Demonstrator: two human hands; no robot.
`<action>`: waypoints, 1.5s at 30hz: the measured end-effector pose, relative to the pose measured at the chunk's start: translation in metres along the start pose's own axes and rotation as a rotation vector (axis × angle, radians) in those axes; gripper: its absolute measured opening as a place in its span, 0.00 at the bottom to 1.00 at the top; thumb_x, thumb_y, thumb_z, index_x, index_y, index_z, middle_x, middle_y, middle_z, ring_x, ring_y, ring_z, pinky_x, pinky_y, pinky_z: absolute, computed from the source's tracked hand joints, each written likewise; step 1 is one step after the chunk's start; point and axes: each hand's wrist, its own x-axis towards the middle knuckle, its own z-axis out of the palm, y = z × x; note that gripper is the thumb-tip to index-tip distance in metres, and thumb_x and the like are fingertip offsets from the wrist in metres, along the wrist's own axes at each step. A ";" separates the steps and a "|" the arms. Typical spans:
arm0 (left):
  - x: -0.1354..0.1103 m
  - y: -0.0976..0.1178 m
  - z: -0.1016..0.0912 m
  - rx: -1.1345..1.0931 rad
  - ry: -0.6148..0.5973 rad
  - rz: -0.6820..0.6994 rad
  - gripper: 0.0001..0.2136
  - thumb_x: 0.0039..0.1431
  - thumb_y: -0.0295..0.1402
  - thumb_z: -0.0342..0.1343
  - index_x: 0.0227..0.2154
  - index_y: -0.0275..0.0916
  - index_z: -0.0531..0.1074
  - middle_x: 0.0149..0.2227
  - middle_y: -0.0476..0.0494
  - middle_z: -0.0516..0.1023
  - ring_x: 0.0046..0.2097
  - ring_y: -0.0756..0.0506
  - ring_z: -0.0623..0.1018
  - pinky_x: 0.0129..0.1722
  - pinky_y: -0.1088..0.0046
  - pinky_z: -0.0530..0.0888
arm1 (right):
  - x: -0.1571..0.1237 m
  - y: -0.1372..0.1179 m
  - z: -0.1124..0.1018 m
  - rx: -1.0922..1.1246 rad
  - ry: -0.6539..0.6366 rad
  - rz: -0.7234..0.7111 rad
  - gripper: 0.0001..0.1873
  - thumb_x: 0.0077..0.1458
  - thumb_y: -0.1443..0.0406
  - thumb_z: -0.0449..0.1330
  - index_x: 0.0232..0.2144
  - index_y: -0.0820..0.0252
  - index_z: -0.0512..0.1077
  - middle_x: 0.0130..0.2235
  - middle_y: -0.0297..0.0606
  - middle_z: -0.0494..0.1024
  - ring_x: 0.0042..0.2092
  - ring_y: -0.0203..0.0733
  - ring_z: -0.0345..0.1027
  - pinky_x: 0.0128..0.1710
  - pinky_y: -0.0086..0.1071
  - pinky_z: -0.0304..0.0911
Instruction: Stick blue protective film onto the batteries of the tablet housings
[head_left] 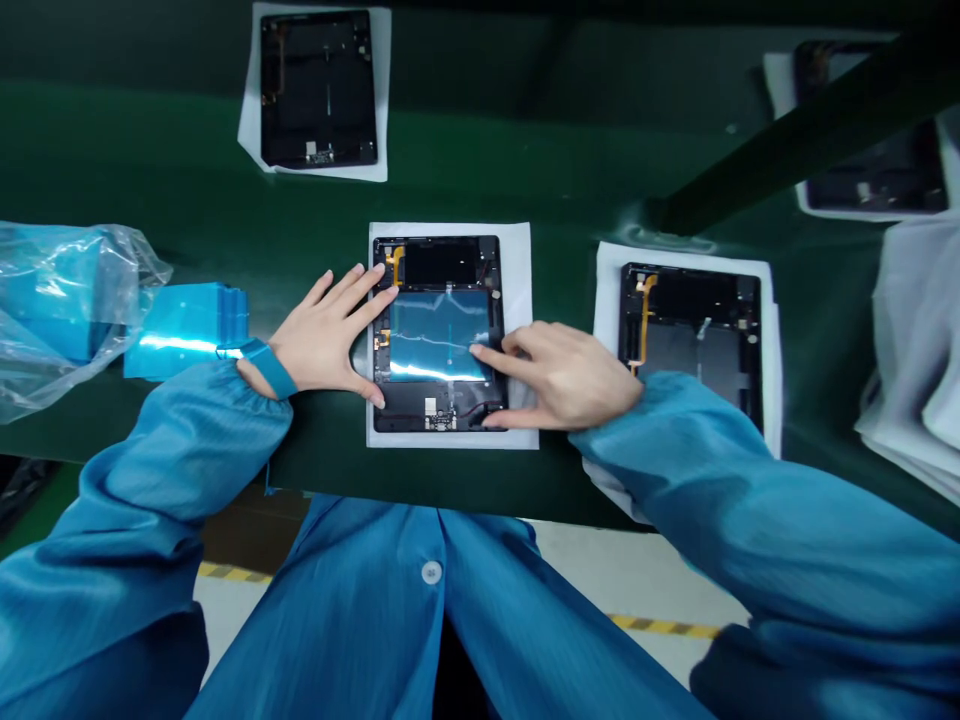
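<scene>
While the open tablet (409, 400) is backed by white paper (516, 290) on the green surface (480, 195), its middle is covered by a glossy blue sheet (435, 325). At the tablet's left edge the left hand (326, 340) is spread wide, thumb by the lower corner and fingertips over the upper side; nothing is grasped by it. From the tablet's right, the right hand (574, 380) is reached in with its index finger laid near the sheet's right border, its thumb at the tablet's lower right edge and the other fingers curled; nothing is pinched, and how hard it presses cannot be told.

Pale wavy lines are seen across the sheet, though whether they are creases or reflections cannot be told. If pressure were applied unevenly, bubbles or a skewed border might be caused. An orange ribbon cable (398, 265) at the tablet's upper left could be snagged by a left fingertip, and the tablet might be slid along with its paper if it were pushed sideways.

Well left of the tablet, a stack of blue sheets (180, 330) is placed beside a clear bag (135, 262); to its right, a second tablet (675, 345) is laid close to the right sleeve (675, 425) and might be knocked by it.
</scene>
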 end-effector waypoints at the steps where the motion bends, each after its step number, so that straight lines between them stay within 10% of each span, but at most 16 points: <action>1: -0.001 0.002 -0.002 0.012 -0.014 -0.010 0.65 0.40 0.76 0.53 0.74 0.38 0.41 0.76 0.32 0.38 0.75 0.25 0.44 0.72 0.43 0.42 | -0.006 -0.004 0.001 0.029 0.019 -0.025 0.45 0.58 0.35 0.52 0.57 0.66 0.75 0.41 0.51 0.76 0.38 0.49 0.68 0.37 0.42 0.64; 7: 0.009 0.026 -0.032 0.153 -0.157 -0.121 0.61 0.45 0.72 0.57 0.73 0.37 0.43 0.75 0.31 0.39 0.74 0.24 0.47 0.70 0.40 0.50 | -0.025 -0.019 0.011 0.226 0.298 0.194 0.25 0.65 0.51 0.57 0.54 0.62 0.76 0.45 0.49 0.75 0.43 0.46 0.72 0.42 0.39 0.72; 12: 0.071 0.043 -0.054 0.196 0.069 -0.253 0.27 0.70 0.45 0.49 0.64 0.32 0.62 0.64 0.30 0.68 0.63 0.32 0.69 0.63 0.52 0.65 | -0.014 -0.025 0.018 0.338 0.520 0.635 0.21 0.61 0.55 0.60 0.52 0.61 0.75 0.45 0.45 0.76 0.30 0.38 0.71 0.36 0.39 0.73; 19: 0.138 0.031 -0.038 0.250 0.093 -0.272 0.16 0.68 0.24 0.44 0.54 0.31 0.70 0.54 0.29 0.73 0.57 0.34 0.72 0.52 0.56 0.70 | 0.001 -0.022 0.018 0.511 0.382 0.931 0.23 0.53 0.54 0.63 0.47 0.61 0.74 0.34 0.37 0.79 0.26 0.39 0.71 0.40 0.41 0.70; 30: 0.115 0.008 -0.041 0.265 0.144 -0.148 0.14 0.68 0.21 0.41 0.46 0.32 0.71 0.48 0.33 0.73 0.48 0.40 0.74 0.49 0.62 0.70 | 0.004 -0.015 0.019 0.760 0.288 1.045 0.34 0.46 0.45 0.65 0.49 0.63 0.72 0.33 0.38 0.81 0.30 0.43 0.75 0.40 0.40 0.68; 37: 0.097 0.013 -0.059 0.166 0.290 -0.174 0.14 0.70 0.24 0.40 0.45 0.34 0.72 0.48 0.33 0.74 0.49 0.38 0.73 0.52 0.59 0.70 | 0.013 -0.021 0.018 0.800 0.179 0.777 0.26 0.54 0.41 0.58 0.24 0.56 0.70 0.19 0.32 0.70 0.23 0.39 0.65 0.25 0.33 0.57; 42: 0.101 -0.041 -0.093 0.045 0.443 -0.422 0.15 0.71 0.36 0.50 0.56 0.36 0.67 0.55 0.36 0.73 0.54 0.42 0.74 0.57 0.66 0.70 | 0.040 -0.003 0.012 0.792 0.313 0.811 0.28 0.56 0.41 0.54 0.23 0.57 0.70 0.19 0.34 0.70 0.24 0.39 0.64 0.26 0.32 0.57; 45: 0.098 -0.104 -0.110 -0.015 0.562 -0.891 0.20 0.72 0.39 0.46 0.59 0.30 0.64 0.58 0.26 0.70 0.61 0.36 0.71 0.61 0.58 0.67 | 0.069 0.043 0.001 0.665 0.444 0.842 0.26 0.54 0.43 0.55 0.21 0.57 0.68 0.19 0.34 0.67 0.25 0.39 0.62 0.27 0.33 0.54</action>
